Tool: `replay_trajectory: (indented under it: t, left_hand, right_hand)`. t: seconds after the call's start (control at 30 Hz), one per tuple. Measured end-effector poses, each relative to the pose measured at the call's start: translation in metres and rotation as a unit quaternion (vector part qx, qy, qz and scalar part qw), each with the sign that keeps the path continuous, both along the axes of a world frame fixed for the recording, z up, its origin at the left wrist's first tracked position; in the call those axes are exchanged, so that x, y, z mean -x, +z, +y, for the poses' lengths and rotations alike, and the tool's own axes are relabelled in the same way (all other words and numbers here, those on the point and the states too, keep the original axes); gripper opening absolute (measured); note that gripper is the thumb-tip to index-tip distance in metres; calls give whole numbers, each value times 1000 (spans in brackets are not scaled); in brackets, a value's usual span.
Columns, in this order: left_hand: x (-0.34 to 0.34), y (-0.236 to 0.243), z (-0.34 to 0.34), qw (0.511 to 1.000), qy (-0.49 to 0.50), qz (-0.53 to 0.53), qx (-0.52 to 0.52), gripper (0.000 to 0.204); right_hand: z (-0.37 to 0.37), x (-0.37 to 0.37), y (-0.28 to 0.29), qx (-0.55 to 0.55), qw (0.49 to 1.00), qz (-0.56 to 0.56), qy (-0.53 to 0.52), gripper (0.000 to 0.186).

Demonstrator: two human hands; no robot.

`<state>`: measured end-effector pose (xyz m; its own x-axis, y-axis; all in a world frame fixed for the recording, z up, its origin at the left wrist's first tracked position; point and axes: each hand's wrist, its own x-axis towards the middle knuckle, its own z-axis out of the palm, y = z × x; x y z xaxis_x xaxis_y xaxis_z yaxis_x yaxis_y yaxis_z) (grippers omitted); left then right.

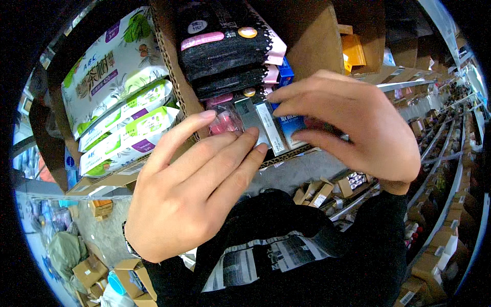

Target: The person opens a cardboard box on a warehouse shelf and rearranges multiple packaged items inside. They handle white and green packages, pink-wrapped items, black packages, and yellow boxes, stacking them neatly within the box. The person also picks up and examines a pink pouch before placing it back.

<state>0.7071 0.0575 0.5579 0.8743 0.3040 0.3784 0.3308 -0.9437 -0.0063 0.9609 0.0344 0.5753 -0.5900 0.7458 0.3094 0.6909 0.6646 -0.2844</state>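
Note:
My left hand [186,192] lies with its fingers stretched out over the front of a cardboard compartment. Its fingertips rest by a pink item in clear wrap [225,120] and a slim grey box [251,120]. Right beside that stands a narrow box with a white label strip [271,128]. My right hand [353,120] arches over a blue box [289,128], thumb and fingers apart; whether it presses on the box is hard to tell. Behind these, black soft packs with pink edges [225,53] are stacked, and a smaller blue box [285,72] stands next to them.
White-and-green soft packs [115,77] fill the left-hand cardboard compartment, divided off by a corrugated wall [176,66]. An orange package [353,51] sits in a carton farther right. Long shelf rows with cartons run down the right side. Below left, opened cartons [135,279] stand on the floor.

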Motion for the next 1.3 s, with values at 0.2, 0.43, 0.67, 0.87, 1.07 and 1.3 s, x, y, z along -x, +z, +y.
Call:
replay_trajectory:
  t: [0.2, 0.43, 0.67, 0.87, 1.07, 1.3]
  left_hand:
    - [-2, -6, 2, 999, -4, -31, -5, 40]
    - [-2, -8, 3, 998, -4, -57, -1, 39]
    - [-2, -11, 4, 998, -11, -62, -4, 39]
    - [-2, -13, 2, 997, 3, -71, 0, 39]
    - [-5, -15, 2, 997, 3, -81, -16, 36]
    - [-10, -13, 0, 995, 27, -92, -16, 38]
  right_hand:
    - [3, 13, 7, 33, 998, -43, -43, 53]
    - [11, 15, -1, -44, 998, 30, -20, 50]
    - [-7, 19, 3, -2, 998, 22, -61, 44]
    - [-6, 17, -1, 5, 994, 50, -94, 32]
    - [-17, 7, -1, -5, 1000, 24, 11, 22]
    - [-2, 0, 18, -193, 975, -59, -93, 21]
